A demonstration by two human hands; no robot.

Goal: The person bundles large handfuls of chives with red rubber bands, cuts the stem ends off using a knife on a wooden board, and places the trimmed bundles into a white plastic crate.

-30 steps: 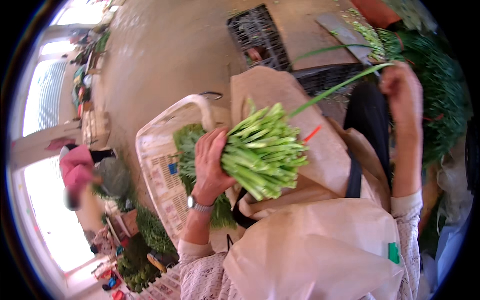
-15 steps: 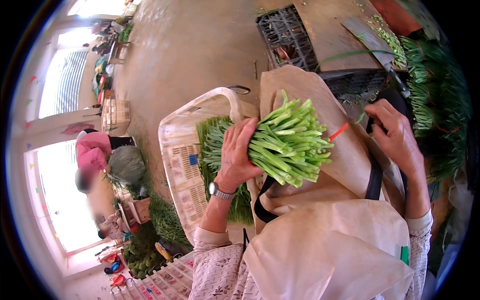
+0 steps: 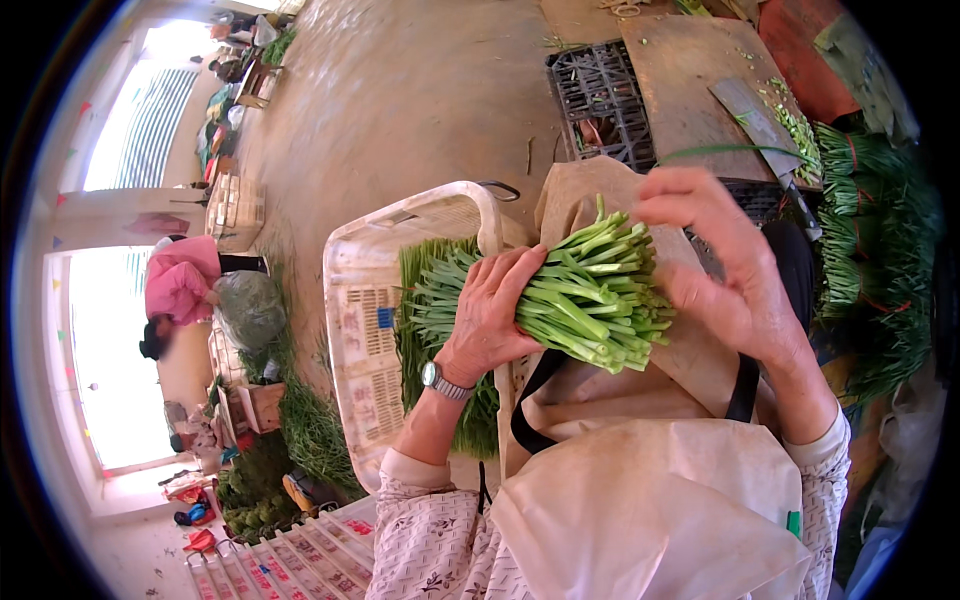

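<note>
My left hand [image 3: 493, 312], with a metal-band watch on its wrist, is wrapped round a thick bunch of green stalks [image 3: 595, 300]. The cut ends point right, and the flat grey-green leaves trail left over a white plastic crate [image 3: 345, 290]. Above my lap, my right hand [image 3: 725, 265] hovers just right of the cut ends, its thumb and fingers spread and slightly blurred. Nothing shows between its fingers. More long greens [image 3: 475, 420] lie in the crate under my left wrist. A beige apron [image 3: 650, 490] covers my lap.
Beyond my knees stand a black plastic crate [image 3: 605, 100] and a brown board [image 3: 680, 70] bearing a wide blade [image 3: 755, 125] and chopped bits. Tied green bundles [image 3: 860, 220] are stacked at right. At far left, a person in pink [image 3: 185, 275] bends beside a large bag [image 3: 250, 310].
My right hand has come left from beside my knee to the cut ends, and its closed fingers have spread. The green scrap near it and the red strip no longer show.
</note>
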